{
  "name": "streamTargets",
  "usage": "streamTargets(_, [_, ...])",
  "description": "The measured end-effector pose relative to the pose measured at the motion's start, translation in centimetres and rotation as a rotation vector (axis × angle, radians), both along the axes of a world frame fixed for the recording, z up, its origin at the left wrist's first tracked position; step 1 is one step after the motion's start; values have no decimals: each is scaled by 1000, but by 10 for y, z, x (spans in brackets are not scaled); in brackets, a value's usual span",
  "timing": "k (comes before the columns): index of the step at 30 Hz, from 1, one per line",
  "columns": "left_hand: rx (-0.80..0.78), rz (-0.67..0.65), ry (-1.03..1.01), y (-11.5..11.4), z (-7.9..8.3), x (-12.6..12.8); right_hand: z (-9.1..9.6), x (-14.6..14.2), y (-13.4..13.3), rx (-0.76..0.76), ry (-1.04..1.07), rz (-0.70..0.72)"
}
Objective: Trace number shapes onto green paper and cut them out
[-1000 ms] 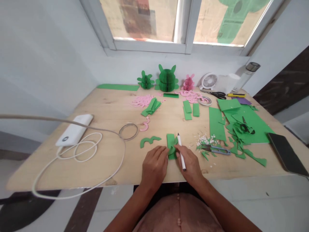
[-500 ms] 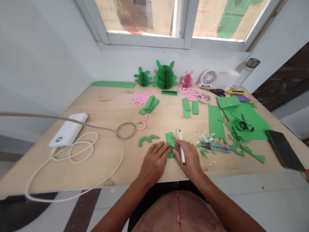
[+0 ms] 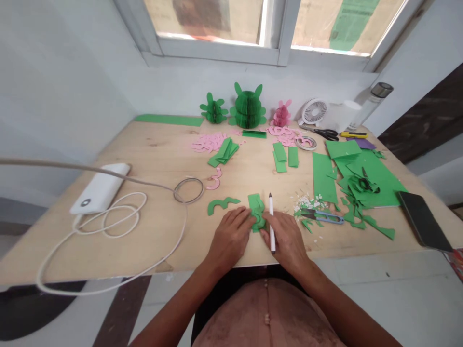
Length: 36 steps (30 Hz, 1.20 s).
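Note:
A wavy green paper cutout (image 3: pixel 257 215) lies on a green paper rectangle (image 3: pixel 253 198) at the table's front. My left hand (image 3: pixel 233 232) is closed, its fingertips gripping the cutout's left edge against the rectangle. A white marker (image 3: pixel 271 226), dark tip pointing away from me, sits in my right hand (image 3: pixel 287 236), whose fingertips also touch the papers' right side. Another wavy green cutout (image 3: pixel 222 203) rests left of my hands, below a pink wavy cutout (image 3: pixel 214 179). Blue thread snips (image 3: pixel 325 218) lie to the right among paper scraps.
Folded green strips (image 3: pixel 224 152) and pink cutouts (image 3: pixel 210 142) lie farther back. Green honeycomb paper figures (image 3: pixel 248 108) stand by the wall. A white power bank (image 3: pixel 101 188) with a looping cable (image 3: pixel 126 231) is at left; a phone (image 3: pixel 424 221) lies at right.
The small wavy cutout now lies flatter along the rectangle, with my fingers at its sides. My right hand has shifted slightly right and the marker's back end slightly down. The camera view has tilted a little.

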State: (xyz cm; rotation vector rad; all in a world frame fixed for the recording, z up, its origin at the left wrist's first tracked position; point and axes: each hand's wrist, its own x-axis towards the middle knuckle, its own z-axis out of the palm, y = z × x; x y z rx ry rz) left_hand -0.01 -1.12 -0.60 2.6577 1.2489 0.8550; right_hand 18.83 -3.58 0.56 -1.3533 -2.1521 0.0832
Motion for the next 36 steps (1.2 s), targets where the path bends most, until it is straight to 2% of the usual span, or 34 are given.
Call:
streamTargets(5, [-68,24,-91,10,9,-3,1,-4,3,-25,-89,2])
streamTargets(10, [-85,-12,14,22,17,-3,2,-2,4,-5,-147,15])
streamTargets(15, [-187,159,152,45,26,6,2,4,0,10,-118,22])
streamTargets(22, [-283,243,322,77,39,29,2,6,-2,-6,-74,39])
streamTargets(26, [-357,260,397,85,45,36,0,6,-2,-19,-70,79])
streamTargets(36, [-498,264,451,97,52,39,-1,6,-3,19,-100,70])
